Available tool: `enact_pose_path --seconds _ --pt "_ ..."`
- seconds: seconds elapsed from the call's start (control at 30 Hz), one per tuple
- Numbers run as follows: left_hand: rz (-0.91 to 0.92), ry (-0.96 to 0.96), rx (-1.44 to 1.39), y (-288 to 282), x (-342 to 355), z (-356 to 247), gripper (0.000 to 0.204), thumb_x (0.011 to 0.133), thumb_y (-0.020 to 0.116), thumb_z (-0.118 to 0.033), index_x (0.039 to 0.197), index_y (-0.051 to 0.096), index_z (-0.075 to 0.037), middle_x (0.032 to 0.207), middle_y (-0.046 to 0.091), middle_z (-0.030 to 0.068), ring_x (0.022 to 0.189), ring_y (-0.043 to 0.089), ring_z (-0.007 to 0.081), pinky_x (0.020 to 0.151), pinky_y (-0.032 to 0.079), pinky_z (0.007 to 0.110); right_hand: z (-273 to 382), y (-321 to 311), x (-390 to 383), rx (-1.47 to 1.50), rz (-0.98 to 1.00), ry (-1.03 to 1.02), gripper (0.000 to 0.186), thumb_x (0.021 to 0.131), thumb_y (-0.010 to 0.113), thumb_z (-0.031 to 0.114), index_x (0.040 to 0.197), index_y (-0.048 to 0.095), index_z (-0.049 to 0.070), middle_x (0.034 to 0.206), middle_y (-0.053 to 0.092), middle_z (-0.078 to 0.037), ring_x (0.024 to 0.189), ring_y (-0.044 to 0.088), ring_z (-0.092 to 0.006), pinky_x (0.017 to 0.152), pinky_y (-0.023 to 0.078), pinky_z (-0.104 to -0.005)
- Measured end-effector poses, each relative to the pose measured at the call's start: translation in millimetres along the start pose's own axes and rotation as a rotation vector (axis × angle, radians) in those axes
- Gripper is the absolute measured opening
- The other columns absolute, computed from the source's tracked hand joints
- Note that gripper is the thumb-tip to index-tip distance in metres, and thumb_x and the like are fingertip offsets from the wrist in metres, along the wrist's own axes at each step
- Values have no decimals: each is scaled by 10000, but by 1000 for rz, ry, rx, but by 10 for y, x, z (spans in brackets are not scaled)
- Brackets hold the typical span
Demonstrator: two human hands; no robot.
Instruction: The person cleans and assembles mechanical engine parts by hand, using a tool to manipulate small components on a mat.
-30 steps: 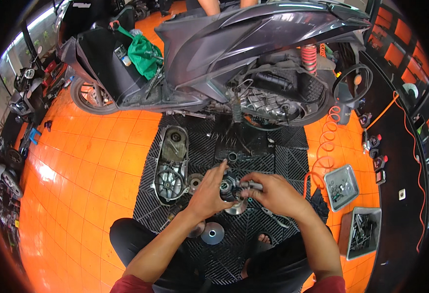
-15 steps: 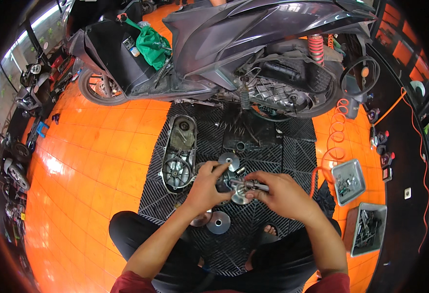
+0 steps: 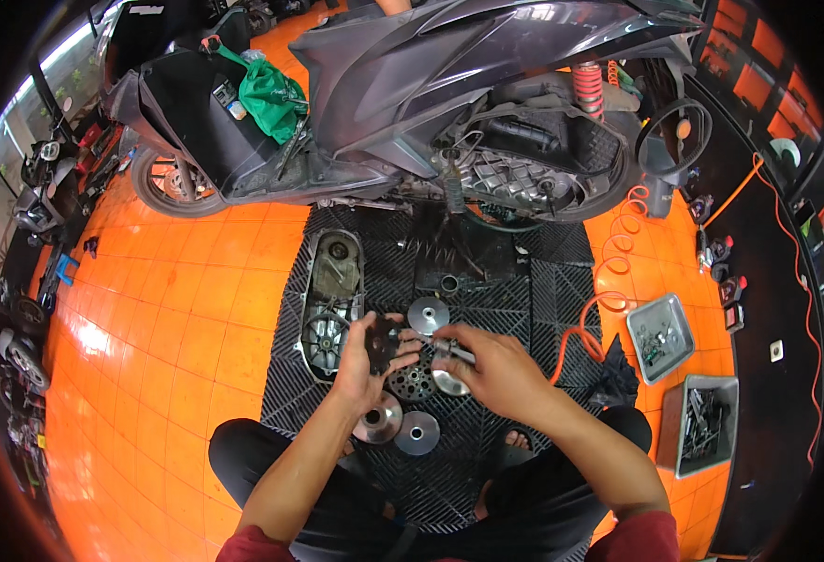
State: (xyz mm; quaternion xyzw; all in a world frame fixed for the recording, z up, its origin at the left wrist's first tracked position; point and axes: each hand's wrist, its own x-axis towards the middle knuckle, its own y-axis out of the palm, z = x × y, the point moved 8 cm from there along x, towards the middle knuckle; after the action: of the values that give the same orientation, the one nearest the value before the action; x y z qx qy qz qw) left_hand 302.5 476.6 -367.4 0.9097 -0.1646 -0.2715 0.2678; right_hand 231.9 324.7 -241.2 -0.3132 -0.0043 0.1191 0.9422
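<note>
Turning the left hand [image 3: 374,356] palm up since half a second earlier and easing it slightly left, uncovering a perforated disc [image 3: 410,382] on the black mat [image 3: 552,290]. Curling thumb and fingers around a dark plate [image 3: 386,345], holding it above the mat, just left of the right hand [image 3: 491,367]. Keeping the right hand clamped on a silver cylinder [image 3: 461,354], aiming one end left toward the left fingertips; not making out any contact there. Working over a silver dish [image 3: 450,382] partly hidden beneath the right hand, with a silver disc [image 3: 429,316] beyond, and a brownish disc [image 3: 388,423] and a pale disc [image 3: 425,440] on the near side. Leaving an oblong casing [image 3: 334,300] lying left, a shallow tray [image 3: 677,323] and a deep bin [image 3: 673,426] standing well apart right. Facing a dark scooter [image 3: 393,112] on the far side.
</note>
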Motion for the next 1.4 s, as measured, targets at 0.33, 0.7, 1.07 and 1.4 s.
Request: enact_pose_path --seconds 0.33,0.7,1.07,1.4 --pt "-74 -65 76 -3 -51 21 492 1021 488 -440 1227 655 -26 1165 713 123 1068 684 258 976 543 418 -108 179 136 44 -6 -40 371 946 741 213 1266 654 47 1105 751 -170 1051 733 -352 888 561 -423" --pt "26 -50 -74 55 24 87 514 1026 463 -437 1237 642 -4 1200 719 148 1098 694 270 902 553 380 -201 240 142 -39 77 -30 395 953 709 335 1262 649 97 1087 743 -193 981 720 -407 839 555 -519" --pt "15 -9 -104 83 -19 48 545 1030 431 -441 1273 584 22 1186 703 208 1067 686 294 892 537 366 -338 276 180 -191 -48 -117 405 976 680 370 1278 640 104 1094 741 -199 946 721 -409 776 566 -501" --pt "4 -28 -143 98 -27 43 576 1007 480 -448 1282 551 52 1235 668 289 1120 682 367 992 553 433 -347 255 128 -180 34 -42 397 964 698 363 1249 655 90 1040 740 -198 984 713 -413 876 549 -491"
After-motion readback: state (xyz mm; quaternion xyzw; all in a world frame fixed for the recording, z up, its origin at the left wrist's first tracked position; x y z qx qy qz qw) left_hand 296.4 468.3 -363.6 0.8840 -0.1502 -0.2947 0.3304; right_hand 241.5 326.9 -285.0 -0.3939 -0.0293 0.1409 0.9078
